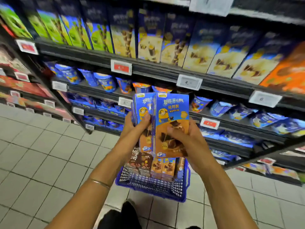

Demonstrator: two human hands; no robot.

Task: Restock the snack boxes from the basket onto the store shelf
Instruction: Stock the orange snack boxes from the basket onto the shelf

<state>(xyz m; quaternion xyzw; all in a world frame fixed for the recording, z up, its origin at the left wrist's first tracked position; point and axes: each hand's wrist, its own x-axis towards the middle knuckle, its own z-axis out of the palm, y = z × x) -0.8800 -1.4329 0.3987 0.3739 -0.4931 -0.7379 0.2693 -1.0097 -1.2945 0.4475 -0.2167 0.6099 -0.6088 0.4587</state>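
Above the blue basket (148,189) on the tiled floor (49,146), both hands hold up a small upright bunch of blue-and-tan snack boxes (171,113) in front of the store shelf (156,71). Seen from the head view, the left hand (135,124) clasps the left part of the bunch, with its thumb across the front and its fingers behind. The right hand (186,138) has its fingers curled round the lower half of the nearest box, as if parting it from the rest. None of these boxes touches the shelf yet; they hang in the air between the basket and the shelves. Down in the basket more tan boxes (165,167) stand on end at the right, with dark brown boxes (140,162) to their left, so I would judge the restocking well short of done. Where this kind belongs I cannot tell: the shelves behind are blurred and look full, and no plain gap shows.
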